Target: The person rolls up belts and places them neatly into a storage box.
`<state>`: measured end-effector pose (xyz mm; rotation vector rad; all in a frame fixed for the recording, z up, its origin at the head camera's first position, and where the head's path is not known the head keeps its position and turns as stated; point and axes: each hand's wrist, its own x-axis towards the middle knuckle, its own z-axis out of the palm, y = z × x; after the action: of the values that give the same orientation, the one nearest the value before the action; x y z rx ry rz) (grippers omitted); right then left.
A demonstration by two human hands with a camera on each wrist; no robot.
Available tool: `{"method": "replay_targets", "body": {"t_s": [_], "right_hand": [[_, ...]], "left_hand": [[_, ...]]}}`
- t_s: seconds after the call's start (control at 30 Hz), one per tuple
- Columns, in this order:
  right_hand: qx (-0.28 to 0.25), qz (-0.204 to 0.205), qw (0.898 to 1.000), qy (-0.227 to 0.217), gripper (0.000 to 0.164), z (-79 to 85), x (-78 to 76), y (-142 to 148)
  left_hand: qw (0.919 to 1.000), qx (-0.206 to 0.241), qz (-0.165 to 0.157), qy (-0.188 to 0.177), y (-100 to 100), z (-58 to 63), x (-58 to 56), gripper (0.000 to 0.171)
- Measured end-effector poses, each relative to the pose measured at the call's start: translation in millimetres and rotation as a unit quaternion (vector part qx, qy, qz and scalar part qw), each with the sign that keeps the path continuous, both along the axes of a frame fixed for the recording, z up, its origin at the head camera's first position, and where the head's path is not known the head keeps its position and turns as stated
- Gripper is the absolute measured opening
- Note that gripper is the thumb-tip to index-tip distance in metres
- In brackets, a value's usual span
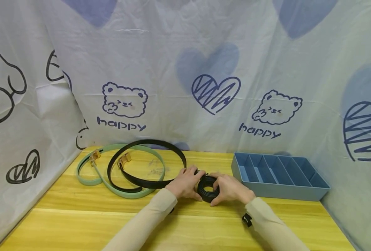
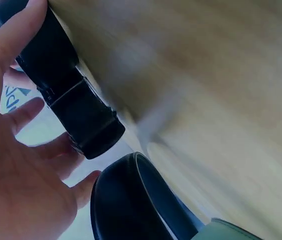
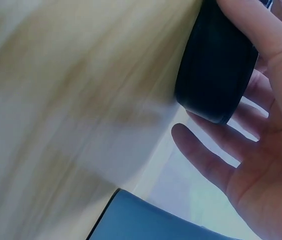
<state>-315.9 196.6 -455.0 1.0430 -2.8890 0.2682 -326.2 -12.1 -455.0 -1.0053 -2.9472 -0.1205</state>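
Observation:
A black belt lies rolled into a tight coil on the table between both hands. My left hand grips its left side, the thumb at the front and the fingers toward the back. From the right, my right hand holds the coil with thumb and fingers curled round it. A dark buckle end juts from the coil beside the left fingers in the left wrist view. Right behind the left hand, a second black belt stands in a loose loop, overlapping a pale green belt.
Gold buckles show on the loose belts at the left. A blue-grey divided box with several compartments stands at the right of the wooden table. A white printed curtain hangs along the back and sides.

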Motion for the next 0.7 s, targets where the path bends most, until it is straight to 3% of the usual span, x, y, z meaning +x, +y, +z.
{"method": "replay_targets", "body": {"t_s": [0.23, 0.37, 0.53, 0.7], "right_hand": [[-0.01, -0.029, 0.999, -0.015, 0.046, -0.2, 2.9, -4.0], [-0.014, -0.028, 0.999, -0.013, 0.046, -0.7, 2.8, -3.4], [-0.033, -0.02, 0.999, -0.034, 0.042, -2.7, 2.3, -2.0], [-0.094, -0.032, 0.993, -0.057, 0.057, -5.2, 1.7, -1.5]], "left_hand": [[0.9971, 0.02, -0.014, -0.073, 0.2, 0.8, 3.9, 0.084], [0.9979, 0.01, -0.029, -0.056, 1.0, 1.7, 6.1, 0.074], [0.9976, 0.002, -0.06, -0.034, 1.5, -0.3, 7.5, 0.048], [0.9981, 0.024, -0.049, -0.03, 0.9, -3.2, 5.5, 0.043]]}}
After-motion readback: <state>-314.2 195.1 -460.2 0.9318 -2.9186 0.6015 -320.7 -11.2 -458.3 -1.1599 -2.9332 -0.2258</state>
